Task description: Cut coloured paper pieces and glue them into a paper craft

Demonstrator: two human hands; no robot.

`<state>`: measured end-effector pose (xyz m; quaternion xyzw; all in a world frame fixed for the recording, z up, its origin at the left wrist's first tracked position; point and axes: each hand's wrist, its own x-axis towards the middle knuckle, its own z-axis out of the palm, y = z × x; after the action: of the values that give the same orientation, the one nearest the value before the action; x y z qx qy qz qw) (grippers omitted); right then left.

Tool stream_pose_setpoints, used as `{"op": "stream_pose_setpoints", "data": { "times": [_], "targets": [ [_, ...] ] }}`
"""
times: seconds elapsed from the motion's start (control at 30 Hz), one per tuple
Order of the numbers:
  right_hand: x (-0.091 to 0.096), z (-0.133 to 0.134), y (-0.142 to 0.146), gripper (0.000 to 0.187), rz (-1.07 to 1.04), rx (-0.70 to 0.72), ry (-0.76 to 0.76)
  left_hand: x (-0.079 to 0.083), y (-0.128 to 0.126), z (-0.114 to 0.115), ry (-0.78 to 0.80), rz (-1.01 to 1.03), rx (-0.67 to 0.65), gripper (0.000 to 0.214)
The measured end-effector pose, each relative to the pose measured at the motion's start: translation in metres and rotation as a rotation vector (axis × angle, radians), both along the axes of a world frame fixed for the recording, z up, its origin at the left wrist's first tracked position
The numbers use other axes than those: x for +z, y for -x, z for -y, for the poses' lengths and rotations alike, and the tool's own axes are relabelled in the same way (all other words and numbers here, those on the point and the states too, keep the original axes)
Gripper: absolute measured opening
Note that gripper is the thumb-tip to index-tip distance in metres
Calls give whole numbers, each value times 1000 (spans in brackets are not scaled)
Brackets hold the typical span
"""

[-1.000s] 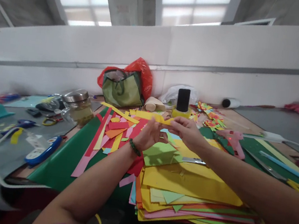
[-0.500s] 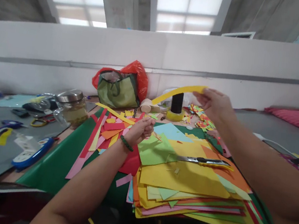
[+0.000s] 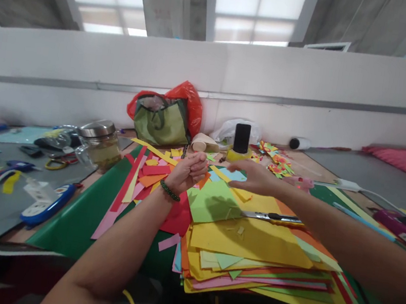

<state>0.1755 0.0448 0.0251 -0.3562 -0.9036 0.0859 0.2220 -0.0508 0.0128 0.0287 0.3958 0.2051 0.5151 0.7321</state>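
My left hand (image 3: 189,171), with a green bead bracelet on its wrist, is closed in a pinch above the paper scraps. A yellow paper strip (image 3: 221,174) runs from beside its fingertips down to the right, and the pinched end is hidden. My right hand (image 3: 255,177) hovers over the stack, thumb and fingers apart, holding nothing I can see. Below it lie a light green sheet (image 3: 209,202) and a yellow sheet (image 3: 251,240) on a pile of coloured paper. A utility knife (image 3: 273,216) rests across the pile, partly behind my right forearm.
Red, pink and orange strips (image 3: 155,170) lie on a green mat (image 3: 70,219). A lidded glass jar (image 3: 100,148), a blue power strip (image 3: 48,204) and a green bag (image 3: 162,121) stand around it. A black phone (image 3: 241,138) stands upright at the back. Paper flowers (image 3: 279,167) lie near it.
My right hand has come down and to the left, and its fingers have let go of the yellow strip's end. The strip has dropped over the sheets. My left hand has shifted slightly left.
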Motion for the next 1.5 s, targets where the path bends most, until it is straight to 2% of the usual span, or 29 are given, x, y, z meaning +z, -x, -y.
{"op": "stream_pose_setpoints", "data": {
  "times": [0.07, 0.13, 0.2, 0.27, 0.33, 0.4, 0.47, 0.53, 0.6, 0.67, 0.73, 0.83, 0.9, 0.97, 1.07, 1.13, 1.2, 1.3, 1.33, 1.4, 1.5],
  "targets": [
    [9, -4, 15, 56, -106, 144, 116, 1, -1, 1, -6, -7, -23, 26],
    [8, -5, 34, 69, -172, 244, 250, 1, -2, 3, -12, -1, -28, 25],
    [-2, -4, 53, 57, -275, 215, 326, 1, -2, 3, -21, 12, -27, 25],
    [-12, -5, 64, 30, -393, 127, 316, 2, 0, 3, -26, 28, -24, 26],
    [-17, -10, 62, 11, -423, 28, 196, 6, 4, 3, -17, 60, 6, 29],
    [-13, -16, 48, 2, -357, -37, -55, 12, 10, 1, -9, 126, 79, 32],
    [-4, -21, 27, 7, -274, -11, -361, 17, 17, -3, -3, 190, 202, 33],
    [6, -21, 7, 15, -215, 59, -607, 18, 22, -8, 34, 159, 363, 30],
    [13, -15, -5, 20, -190, 80, -728, 14, 22, -14, 91, 56, 485, 27],
    [17, -3, -9, 21, -206, 79, -741, 7, 18, -17, 126, -28, 518, 24],
    [19, 12, -5, 21, -261, 125, -687, 0, 10, -16, 131, -86, 405, 30],
    [22, 32, 8, 18, -343, 281, -555, -8, 2, -9, 114, -189, 61, 52],
    [23, 42, 15, 17, -340, 387, -457, -11, 0, -3, 50, -243, -103, 49],
    [23, 45, 19, 18, -294, 444, -370, -14, -1, 1, -39, -314, -156, 34],
    [18, 38, 15, 16, -261, 410, -255, -17, -1, 1, -131, -453, -169, 28],
    [13, 28, 11, 10, -350, 290, -142, -18, -3, -1, -168, -514, -147, 27],
    [10, 19, 9, 9, -511, 115, 71, -20, -7, -2, -202, -534, -63, 26],
    [7, 11, 10, 23, -715, -123, 490, -22, -14, -3, -233, -536, 97, 25],
    [7, 10, 12, 28, -739, -172, 584, -22, -16, -3, -238, -538, 128, 25],
    [7, 8, 15, 37, -728, -232, 648, -23, -18, -2, -242, -551, 158, 25],
    [11, 3, 16, 46, -791, -264, 501, -24, -19, -2, -249, -574, 199, 23]
  ]
}}
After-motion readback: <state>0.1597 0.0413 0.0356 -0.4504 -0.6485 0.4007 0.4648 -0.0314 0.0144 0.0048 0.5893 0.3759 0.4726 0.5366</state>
